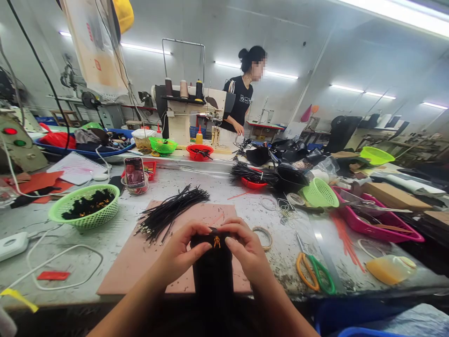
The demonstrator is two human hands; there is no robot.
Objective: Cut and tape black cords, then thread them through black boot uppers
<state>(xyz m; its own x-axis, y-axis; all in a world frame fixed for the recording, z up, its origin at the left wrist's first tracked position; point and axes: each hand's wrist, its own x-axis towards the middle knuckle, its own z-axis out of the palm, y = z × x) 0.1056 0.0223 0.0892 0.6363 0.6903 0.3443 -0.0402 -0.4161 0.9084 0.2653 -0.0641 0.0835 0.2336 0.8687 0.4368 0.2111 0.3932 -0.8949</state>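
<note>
Both hands hold a long black piece of soft material (212,274) upright over the front edge of the table. My left hand (184,247) pinches its upper left corner between thumb and fingers. At the upper right corner, my right hand (247,248) grips in the same way. A small gold-coloured metal fitting (217,241) shows on the material between my two thumbs. Beneath my hands lies a pink board (122,267). A bundle of thin black strips with pale ends (171,210) rests on the board beyond my left hand.
Scissors with orange and green handles (314,269) and a tape roll (263,238) lie to the right. A pale green basket (86,220) and a phone (134,172) stand at left. Further back are a sewing machine (196,117) and a person in black (242,93). A magenta tray (379,229) sits at right.
</note>
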